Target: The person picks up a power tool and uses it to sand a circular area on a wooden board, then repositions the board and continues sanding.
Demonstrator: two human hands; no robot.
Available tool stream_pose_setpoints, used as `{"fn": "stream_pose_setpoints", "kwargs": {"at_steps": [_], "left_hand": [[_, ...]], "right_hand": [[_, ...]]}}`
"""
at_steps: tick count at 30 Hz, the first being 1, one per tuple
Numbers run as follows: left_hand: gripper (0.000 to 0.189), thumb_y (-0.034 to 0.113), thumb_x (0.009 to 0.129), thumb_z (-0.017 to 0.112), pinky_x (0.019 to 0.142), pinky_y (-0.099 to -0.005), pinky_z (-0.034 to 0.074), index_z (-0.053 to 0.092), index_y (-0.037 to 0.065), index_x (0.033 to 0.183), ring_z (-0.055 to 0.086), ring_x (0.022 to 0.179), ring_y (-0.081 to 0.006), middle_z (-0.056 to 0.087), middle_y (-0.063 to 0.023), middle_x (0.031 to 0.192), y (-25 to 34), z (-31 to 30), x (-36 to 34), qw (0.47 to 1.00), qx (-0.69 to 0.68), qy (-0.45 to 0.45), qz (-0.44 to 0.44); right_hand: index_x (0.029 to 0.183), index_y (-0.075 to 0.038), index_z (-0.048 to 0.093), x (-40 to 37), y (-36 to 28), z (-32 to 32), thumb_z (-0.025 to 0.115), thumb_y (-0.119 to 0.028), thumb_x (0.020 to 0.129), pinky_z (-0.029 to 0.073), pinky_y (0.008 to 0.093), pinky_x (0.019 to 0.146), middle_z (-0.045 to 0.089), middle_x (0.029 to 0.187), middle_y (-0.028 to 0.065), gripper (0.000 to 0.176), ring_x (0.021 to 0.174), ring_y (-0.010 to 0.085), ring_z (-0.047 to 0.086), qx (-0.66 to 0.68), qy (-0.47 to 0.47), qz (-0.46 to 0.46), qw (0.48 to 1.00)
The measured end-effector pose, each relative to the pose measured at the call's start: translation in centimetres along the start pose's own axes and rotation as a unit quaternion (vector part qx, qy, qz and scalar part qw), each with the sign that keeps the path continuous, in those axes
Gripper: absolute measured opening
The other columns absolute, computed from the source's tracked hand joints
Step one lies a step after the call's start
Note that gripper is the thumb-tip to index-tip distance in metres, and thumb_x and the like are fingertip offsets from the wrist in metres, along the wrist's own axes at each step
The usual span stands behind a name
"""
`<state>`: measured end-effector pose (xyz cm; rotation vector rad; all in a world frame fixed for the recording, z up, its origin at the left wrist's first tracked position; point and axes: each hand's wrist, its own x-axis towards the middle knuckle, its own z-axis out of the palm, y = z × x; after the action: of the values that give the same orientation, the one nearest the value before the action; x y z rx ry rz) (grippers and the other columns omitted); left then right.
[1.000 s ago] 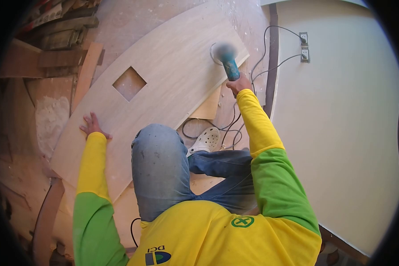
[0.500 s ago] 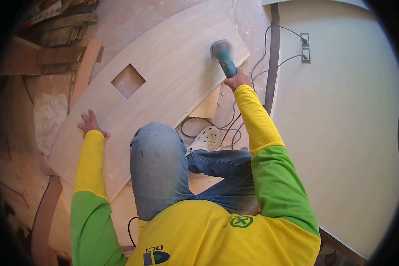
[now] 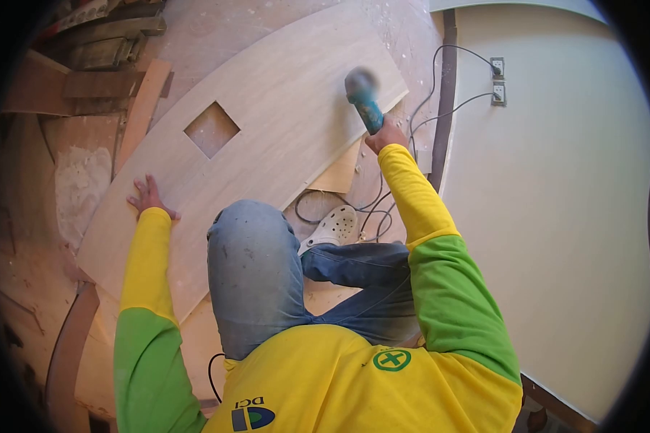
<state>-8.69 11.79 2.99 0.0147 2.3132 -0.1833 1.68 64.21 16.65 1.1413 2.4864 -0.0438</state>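
Observation:
A long pale wooden panel with a curved far edge lies slanted across the floor in front of me. A square cutout goes through it left of the middle. My right hand is wrapped round the handle of a teal angle grinder. The tool's blurred head rests over the panel near its right end; the disc under it is hidden. My left hand lies with spread fingers on the panel's left part and holds nothing.
Dark cords loop beside my pale clog. Two cords run to wall outlets on the right wall. Wood pieces are piled at upper left, near a whitish powdery sheet.
The grinder and my right hand have shifted very slightly, with the head still near the panel's right end. My left hand stays flat at the same place on the panel.

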Motion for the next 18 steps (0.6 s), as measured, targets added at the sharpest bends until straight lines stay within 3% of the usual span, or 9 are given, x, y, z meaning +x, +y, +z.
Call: {"fn": "stream_pose_setpoints", "kwargs": {"at_steps": [5,10,13,18], "left_hand": [[0.147,0.035,0.048,0.096,0.121,-0.054,0.011,-0.001,0.022,0.158,0.003,0.151,-0.0385,0.006,-0.0159,0.164,-0.2,0.6,0.5,1.0,-0.007,0.01,-0.004],[0.145,0.03,0.05,0.096,0.119,-0.0548,0.024,-0.002,0.03,0.158,0.004,0.147,-0.0509,0.002,-0.0078,0.166,0.3,-0.5,-0.7,0.997,-0.071,-0.001,-0.031],[0.144,0.029,0.052,0.096,0.119,-0.0543,0.024,-0.001,0.03,0.158,0.005,0.147,-0.0507,0.001,-0.0075,0.166,-0.3,1.1,0.9,0.999,-0.037,0.008,-0.021],[0.144,0.029,0.052,0.096,0.119,-0.0533,0.026,-0.001,0.029,0.158,0.005,0.147,-0.0506,0.0,-0.0069,0.166,0.2,0.1,0.1,0.999,-0.029,0.001,-0.029]], "right_hand": [[0.122,-0.011,0.053,0.2,0.0,0.3,0.067,-0.029,0.076,0.052,0.0455,0.09,0.068,0.11,0.0215,0.052,0.103,0.0387,0.066,-0.005,0.003,0.001,1.0],[0.122,-0.011,0.054,0.3,0.8,0.6,0.069,-0.03,0.074,0.051,0.0451,0.091,0.068,0.11,0.0211,0.054,0.103,0.0383,0.066,0.009,0.005,0.01,1.0],[0.122,-0.01,0.056,0.2,1.4,0.1,0.071,-0.031,0.07,0.052,0.0435,0.09,0.069,0.108,0.0213,0.059,0.1,0.0372,0.067,0.068,0.015,-0.004,0.998],[0.112,-0.003,0.065,0.7,0.7,-1.6,0.075,-0.03,0.063,0.055,0.039,0.083,0.07,0.101,0.0204,0.057,0.092,0.0334,0.07,0.202,-0.037,0.063,0.977]]}}
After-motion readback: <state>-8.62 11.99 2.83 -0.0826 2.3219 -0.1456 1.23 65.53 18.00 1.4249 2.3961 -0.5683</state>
